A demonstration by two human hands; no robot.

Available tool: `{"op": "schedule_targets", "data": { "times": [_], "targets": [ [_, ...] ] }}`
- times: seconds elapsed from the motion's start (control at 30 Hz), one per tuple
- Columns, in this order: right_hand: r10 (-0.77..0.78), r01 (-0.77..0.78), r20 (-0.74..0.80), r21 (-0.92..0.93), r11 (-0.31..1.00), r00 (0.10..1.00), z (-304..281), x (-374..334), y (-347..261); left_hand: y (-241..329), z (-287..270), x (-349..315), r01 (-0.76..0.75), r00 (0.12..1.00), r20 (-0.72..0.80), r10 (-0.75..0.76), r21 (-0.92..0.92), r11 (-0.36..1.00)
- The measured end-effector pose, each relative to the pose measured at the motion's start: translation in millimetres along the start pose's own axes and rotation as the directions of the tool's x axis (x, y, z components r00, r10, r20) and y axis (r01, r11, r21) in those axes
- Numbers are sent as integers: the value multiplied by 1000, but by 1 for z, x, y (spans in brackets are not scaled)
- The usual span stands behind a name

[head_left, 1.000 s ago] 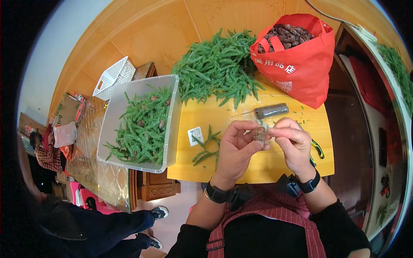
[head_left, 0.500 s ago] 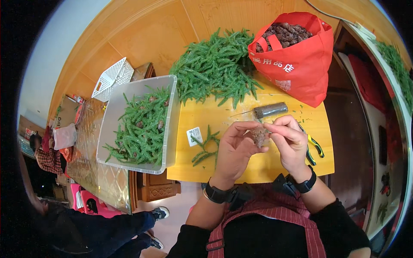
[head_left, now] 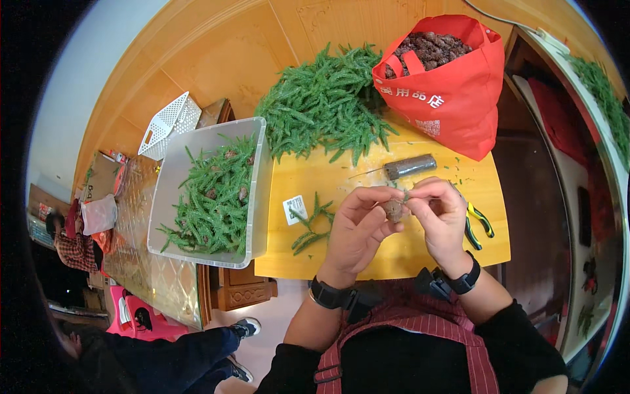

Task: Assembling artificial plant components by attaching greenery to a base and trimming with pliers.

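Currently held: one brown cone [head_left: 394, 211], raised above the tabletop [head_left: 420, 256], between its middle and its near edge. Left hand [head_left: 361, 226]: thumb and fingers closed around the cone from the left. Right hand [head_left: 441, 210]: thumb and forefinger pinched narrow at the cone's upper right, beside a small greenish bit [head_left: 405, 195]; what lies between the fingertips is too small to tell. Wrists: one black strap [head_left: 328, 294] on each.

Beyond the fingers: one dark cylindrical bundle [head_left: 415, 166], lying on its side, a thin wire [head_left: 365, 174] running out leftward. Toward the tabletop's right edge: pliers with yellow-and-black handles [head_left: 486, 224], partly hidden by the right hand. Toward the left edge: one green sprig [head_left: 314, 231], with a white label [head_left: 293, 209] just beside it.

Far edge, left portion: a heaped pile of green sprigs [head_left: 325, 105]. Far right corner: one red bag [head_left: 453, 108], open at the top, filled with brown cones [head_left: 433, 50].

At the left edge: one translucent tub [head_left: 260, 197], containing greenery [head_left: 210, 203] with several cones among it. Past the tub's far left corner: one white perforated basket [head_left: 172, 125]
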State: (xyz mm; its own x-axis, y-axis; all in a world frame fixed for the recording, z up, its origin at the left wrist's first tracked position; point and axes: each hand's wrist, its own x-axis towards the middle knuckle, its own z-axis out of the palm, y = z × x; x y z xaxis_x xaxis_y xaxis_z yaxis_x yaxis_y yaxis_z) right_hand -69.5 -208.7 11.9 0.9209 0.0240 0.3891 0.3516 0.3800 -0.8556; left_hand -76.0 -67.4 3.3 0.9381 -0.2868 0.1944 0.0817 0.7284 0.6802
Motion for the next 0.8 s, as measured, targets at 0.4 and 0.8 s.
{"op": "schedule_targets", "data": {
  "times": [0.4,0.8],
  "targets": [
    [-42,46,35,-117,992,998,-5,0,4,-3,-5,-1,-25,1000,-11,25,-52,998],
    [27,2,224,-130,992,974,-11,10,-10,-1,-10,-1,35,994,112,-19,-144,989]
  ]
}}
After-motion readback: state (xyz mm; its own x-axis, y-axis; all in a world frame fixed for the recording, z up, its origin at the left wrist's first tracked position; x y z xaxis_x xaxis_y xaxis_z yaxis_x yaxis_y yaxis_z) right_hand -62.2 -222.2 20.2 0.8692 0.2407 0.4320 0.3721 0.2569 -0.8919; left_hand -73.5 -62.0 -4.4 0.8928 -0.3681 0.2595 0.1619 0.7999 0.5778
